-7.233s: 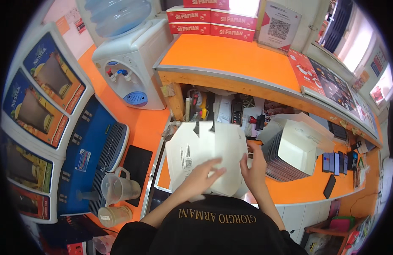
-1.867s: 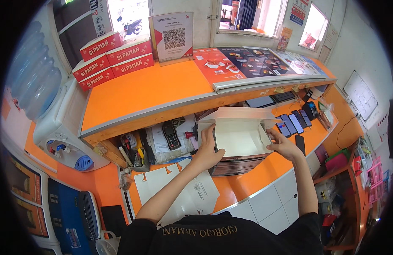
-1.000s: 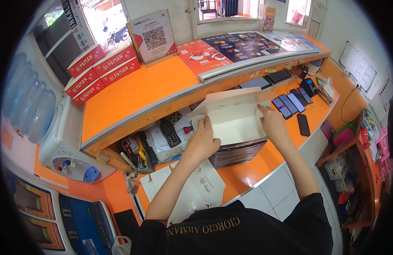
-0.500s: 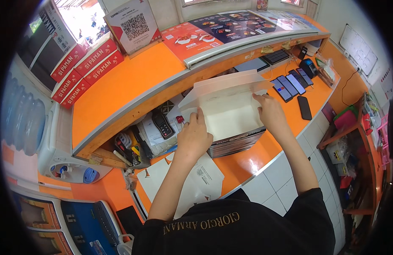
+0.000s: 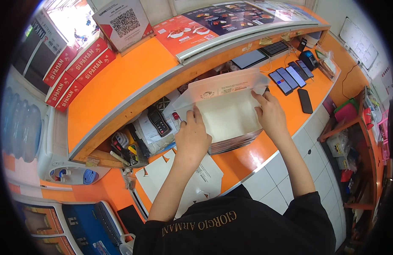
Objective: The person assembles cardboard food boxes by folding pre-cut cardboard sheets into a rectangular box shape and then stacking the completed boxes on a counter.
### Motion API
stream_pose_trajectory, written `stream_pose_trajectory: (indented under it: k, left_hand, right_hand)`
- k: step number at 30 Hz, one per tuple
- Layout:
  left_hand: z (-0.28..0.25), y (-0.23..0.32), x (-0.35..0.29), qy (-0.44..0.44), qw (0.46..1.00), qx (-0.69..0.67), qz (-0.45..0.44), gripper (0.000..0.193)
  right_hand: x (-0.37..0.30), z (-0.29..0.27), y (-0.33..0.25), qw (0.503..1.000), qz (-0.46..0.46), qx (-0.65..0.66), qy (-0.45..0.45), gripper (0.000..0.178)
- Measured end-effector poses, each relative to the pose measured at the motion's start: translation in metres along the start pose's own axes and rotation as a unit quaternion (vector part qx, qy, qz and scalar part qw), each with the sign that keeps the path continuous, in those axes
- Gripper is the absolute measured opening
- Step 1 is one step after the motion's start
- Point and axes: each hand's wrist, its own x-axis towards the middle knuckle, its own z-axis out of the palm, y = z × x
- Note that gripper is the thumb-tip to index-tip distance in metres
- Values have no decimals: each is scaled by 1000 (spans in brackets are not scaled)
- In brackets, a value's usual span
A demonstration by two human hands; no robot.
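A partly folded cardboard box (image 5: 228, 119), pale inside, lies in front of me on the orange counter (image 5: 243, 157). Its far flap stands up and bears print on the inner face. Under its near edge shows a pile of thin flat cardboard sheets (image 5: 237, 143). My left hand (image 5: 193, 134) grips the box's left side, forefinger raised along the wall. On the right side, my right hand (image 5: 271, 114) has its fingers bent over the wall, the thumb inside. Left of the pile lies a loose, flat white cardboard blank (image 5: 209, 174), partly covered by my left forearm.
Several phones (image 5: 292, 78) lie at the right, by a card terminal (image 5: 308, 59). A dark handheld device (image 5: 159, 122) rests on papers under the raised ledge (image 5: 115, 72). Red boxes (image 5: 81, 63) are stacked at the far left. A water dispenser (image 5: 77, 173) stands below.
The near wall's dark printed face has dropped from sight, and the pile's edges show instead. Print now shows on the far flap. My right fingers have bent further in; the view has shifted slightly.
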Motion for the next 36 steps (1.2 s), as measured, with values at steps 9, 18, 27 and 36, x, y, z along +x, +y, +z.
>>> stream_pose_trajectory:
  k: [9, 18, 27, 36]
  left_hand:
    - [-2, 2, -1, -3, 1000, -8, -1, 84]
    - [22, -28, -15, 25, 981, -191, 30, 85]
    - [133, -127, -221, 89, 885, -427, -159, 62]
    - [132, -90, -320, 94, 774, -573, -250, 52]
  right_hand:
    - [-2, 0, 1, 999, 13, -8, -28, 46]
    - [-9, 9, 11, 973, -5, 182, 140, 29]
    - [-147, 54, -88, 911, -274, 300, 66, 22]
    - [-197, 91, -184, 750, -369, 475, -276, 18]
